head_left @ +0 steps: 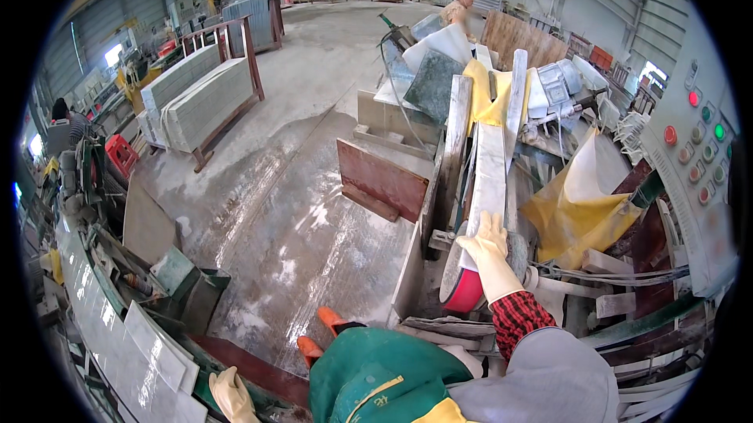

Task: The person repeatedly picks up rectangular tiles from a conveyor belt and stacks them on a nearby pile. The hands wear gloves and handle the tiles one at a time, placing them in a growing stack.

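Observation:
A long pale stone strip (491,164) slopes away from me on a narrow machine bed. On its near end lies my right hand (488,252), in a cream rubber glove, fingers stretched forward and thumb out to the side. Just below that hand is a round drum with a red band (464,291). My left hand (230,395), gloved alike, hangs low at the left with its fingers loosely apart and nothing visible in it. It is close to flat grey stone pieces (161,344) on a long curved-looking bench. The left palm is hidden.
At the right stands a control panel (694,156) with lit red and green buttons. Yellow sheeting (584,203) drapes beside the machine. A reddish board (382,180) leans left of it, above wet floor (274,219). A rack holds stone slabs (205,101). Another person (457,11) is beyond the machine.

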### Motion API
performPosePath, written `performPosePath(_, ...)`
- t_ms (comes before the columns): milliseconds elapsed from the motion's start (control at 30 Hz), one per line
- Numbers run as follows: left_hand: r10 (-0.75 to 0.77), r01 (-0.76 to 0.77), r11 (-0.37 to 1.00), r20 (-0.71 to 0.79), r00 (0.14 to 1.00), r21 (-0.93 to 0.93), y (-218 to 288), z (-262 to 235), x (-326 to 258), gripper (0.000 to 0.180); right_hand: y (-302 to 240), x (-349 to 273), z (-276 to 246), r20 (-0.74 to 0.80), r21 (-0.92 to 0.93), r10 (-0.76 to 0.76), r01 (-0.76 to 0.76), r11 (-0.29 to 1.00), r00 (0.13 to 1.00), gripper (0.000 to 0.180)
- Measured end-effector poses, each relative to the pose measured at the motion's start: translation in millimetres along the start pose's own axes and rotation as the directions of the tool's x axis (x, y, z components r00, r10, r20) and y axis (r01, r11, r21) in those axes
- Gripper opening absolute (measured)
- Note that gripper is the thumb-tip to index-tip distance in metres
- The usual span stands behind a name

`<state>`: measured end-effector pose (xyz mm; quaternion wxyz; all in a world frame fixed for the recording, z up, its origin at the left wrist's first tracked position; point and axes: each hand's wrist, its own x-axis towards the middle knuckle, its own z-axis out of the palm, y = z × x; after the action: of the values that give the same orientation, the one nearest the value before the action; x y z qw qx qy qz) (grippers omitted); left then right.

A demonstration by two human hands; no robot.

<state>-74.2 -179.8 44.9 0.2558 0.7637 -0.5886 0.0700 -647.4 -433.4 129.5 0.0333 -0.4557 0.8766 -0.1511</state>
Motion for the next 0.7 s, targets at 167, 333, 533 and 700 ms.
performPosePath(167,0.006,-0.006,0.999,-0.001,1.0,-0.048,-4.6,10.7,3.3,0.015,9.1,-1.6,-20.7,0.078,0.084,0.034,-0.04,0.996,0.996,0.085)
performPosePath(333,-0.06,0.058,0.998,-0.055,0.997,-0.035,-9.2,0.1,-6.9,0.014,12.1,-9.0,-28.7,0.344,0.872,-0.007,-0.316,0.373,0.939,0.083)
performPosePath(533,-0.035,0.033,0.991,0.015,0.999,0.129,-19.2,1.6,-1.0,0.01,53.8,4.6,-26.3,0.189,0.957,-0.311,-0.104,0.27,0.931,0.064)
performPosePath(700,-0.09,0.086,0.994,0.055,0.994,0.072,-21.3,3.1,1.4,0.009,23.7,20.4,-9.2,0.207,0.927,-0.332,-0.077,0.366,0.92,0.077)
